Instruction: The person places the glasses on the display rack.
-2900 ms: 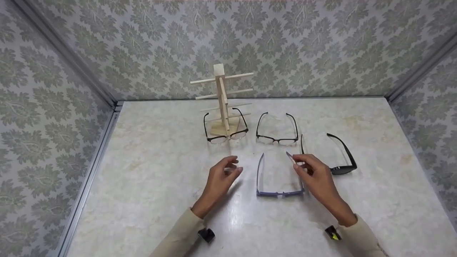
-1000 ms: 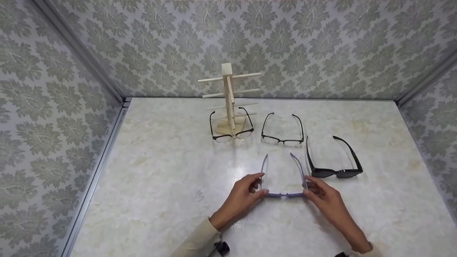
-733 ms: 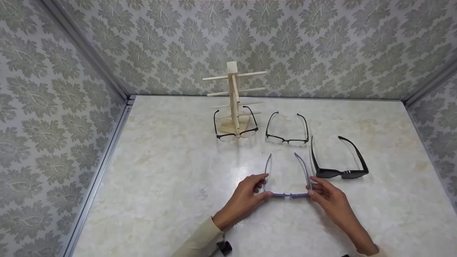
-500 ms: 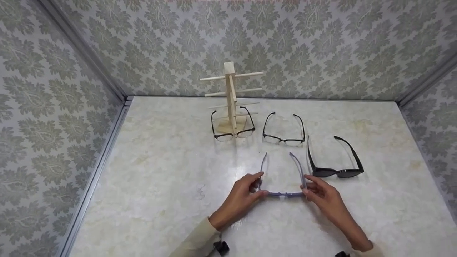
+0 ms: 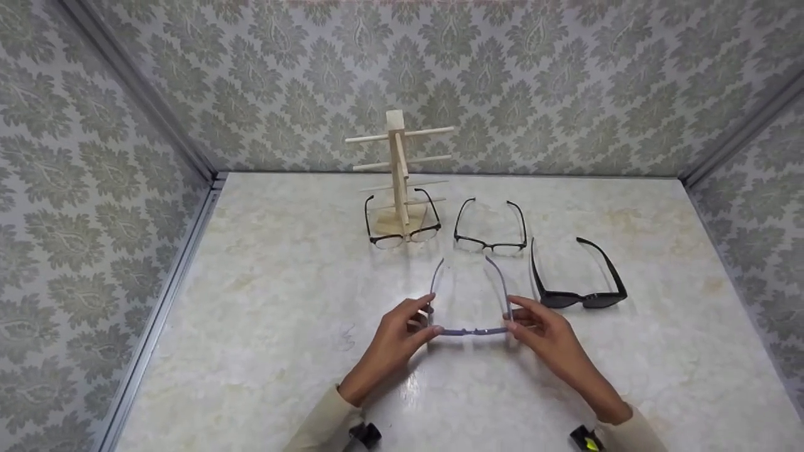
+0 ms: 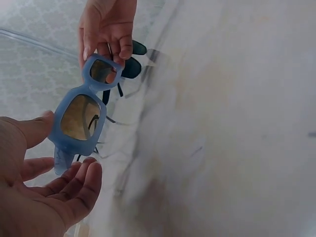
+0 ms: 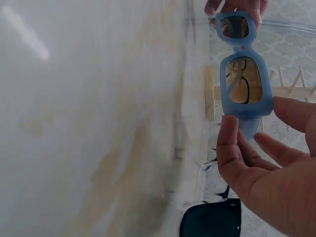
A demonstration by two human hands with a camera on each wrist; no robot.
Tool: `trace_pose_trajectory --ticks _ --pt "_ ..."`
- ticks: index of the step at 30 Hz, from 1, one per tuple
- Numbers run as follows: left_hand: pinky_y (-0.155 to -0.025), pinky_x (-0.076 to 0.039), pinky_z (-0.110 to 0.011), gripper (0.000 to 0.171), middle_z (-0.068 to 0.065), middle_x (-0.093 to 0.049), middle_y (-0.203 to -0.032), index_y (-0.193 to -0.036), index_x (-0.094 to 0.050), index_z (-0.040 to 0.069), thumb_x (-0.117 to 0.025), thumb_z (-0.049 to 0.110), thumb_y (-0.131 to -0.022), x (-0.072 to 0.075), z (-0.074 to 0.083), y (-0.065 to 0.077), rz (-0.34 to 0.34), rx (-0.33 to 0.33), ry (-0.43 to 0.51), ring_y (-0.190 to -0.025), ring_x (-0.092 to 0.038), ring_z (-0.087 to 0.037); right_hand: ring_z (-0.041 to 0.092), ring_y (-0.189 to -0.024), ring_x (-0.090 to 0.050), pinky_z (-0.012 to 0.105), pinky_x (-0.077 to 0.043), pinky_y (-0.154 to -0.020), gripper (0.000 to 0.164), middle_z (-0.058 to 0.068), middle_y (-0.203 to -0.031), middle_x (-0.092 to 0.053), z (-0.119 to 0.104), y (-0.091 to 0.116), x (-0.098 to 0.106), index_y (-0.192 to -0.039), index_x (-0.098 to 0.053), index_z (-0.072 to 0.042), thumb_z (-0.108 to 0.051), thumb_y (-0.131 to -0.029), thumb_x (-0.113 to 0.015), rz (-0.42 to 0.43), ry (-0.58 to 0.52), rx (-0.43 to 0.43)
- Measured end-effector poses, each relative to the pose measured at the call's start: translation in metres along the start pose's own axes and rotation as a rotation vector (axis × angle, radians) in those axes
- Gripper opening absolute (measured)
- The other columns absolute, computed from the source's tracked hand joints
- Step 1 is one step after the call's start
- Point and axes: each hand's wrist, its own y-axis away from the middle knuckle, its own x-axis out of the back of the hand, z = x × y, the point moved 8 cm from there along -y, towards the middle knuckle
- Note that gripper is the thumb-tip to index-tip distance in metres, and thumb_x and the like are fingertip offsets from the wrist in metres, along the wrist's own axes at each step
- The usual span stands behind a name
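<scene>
Blue-framed sunglasses (image 5: 472, 331) with brownish lenses are held between both hands, temples unfolded and pointing toward the back wall. My left hand (image 5: 392, 336) pinches the left hinge corner, thumb at the front frame and fingers along the temple. At the opposite corner my right hand (image 5: 549, 333) grips in the same way. The wrist views show the front of the blue sunglasses (image 6: 81, 116) facing the wearer, with the fingers around each end. Just right of my right hand lie black sunglasses (image 5: 584, 299), temples open.
A wooden stand (image 5: 397, 169) with several crosswise pegs is at the back of the table (image 5: 251, 301). Black-rimmed glasses (image 5: 405, 238) lie before its base, and another dark-rimmed pair (image 5: 490, 246) lies to their right. A patterned wall (image 5: 301, 81) rises behind.
The left hand has come to the left end of the blue sunglasses, and the right hand has shifted from the temple tip to the right hinge. Lately the sunglasses moved slightly toward the back-left.
</scene>
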Motion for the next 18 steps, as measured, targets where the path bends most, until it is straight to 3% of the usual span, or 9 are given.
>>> trace_pose_trajectory --ticks 5,12,18 --pt "-0.093 -0.065 -0.04 0.06 -0.024 -0.07 -0.12 -0.153 -0.06 -0.006 -0.083 0.012 -0.101 0.014 0.001 0.004 0.045 0.021 -0.028 -0.106 -0.073 -0.034 0.023 -0.114 -0.074 0.025 -0.061 -0.094 0.054 0.026 -0.126 -0.075 -0.006 -0.009 -0.011 -0.154 -0.058 0.003 -0.011 -0.106 -0.076 -0.055 0.001 0.011" --pt "-0.092 -0.065 -0.04 0.061 -0.024 -0.068 -0.119 -0.154 -0.06 -0.005 -0.083 0.011 -0.1 0.02 -0.003 0.008 0.08 0.068 -0.009 -0.103 -0.073 -0.028 0.035 -0.118 -0.072 0.028 -0.063 -0.092 0.055 0.028 -0.129 -0.073 -0.007 -0.017 -0.02 -0.156 -0.055 0.006 -0.009 -0.107 -0.074 -0.099 -0.022 0.01" --pt "-0.092 -0.065 -0.039 0.061 -0.026 -0.067 -0.123 -0.155 -0.059 -0.004 -0.083 0.009 -0.1 0.035 0.01 0.006 0.108 0.079 -0.01 -0.105 -0.074 -0.027 0.043 -0.119 -0.071 0.028 -0.064 -0.092 0.054 0.029 -0.129 -0.073 -0.024 -0.03 -0.023 -0.156 -0.057 0.002 -0.009 -0.107 -0.074 -0.112 -0.038 0.041"
